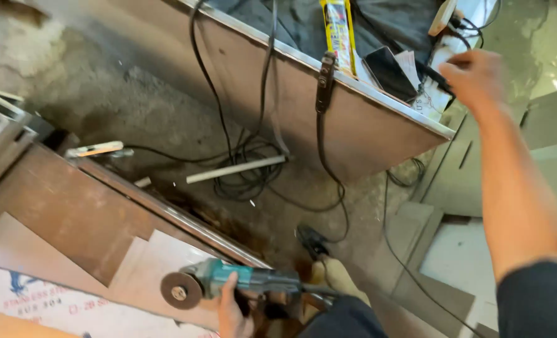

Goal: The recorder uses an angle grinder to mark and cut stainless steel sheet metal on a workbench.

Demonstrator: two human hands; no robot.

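Teal angle grinder in left hand | right hand at cables, grip unclear

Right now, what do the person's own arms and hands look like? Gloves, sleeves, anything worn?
Both hands are bare, no gloves. The right hand leads into a long bare forearm, with a dark short sleeve starting at the upper arm near the frame's lower edge. The left hand shows only knuckles and part of the wrist; no sleeve shows there. No watch, ring or wristband shows on either.

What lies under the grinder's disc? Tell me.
Under the grinder disc, held by the left hand, lie pale metal sheets. What the disc itself covers cannot be seen.
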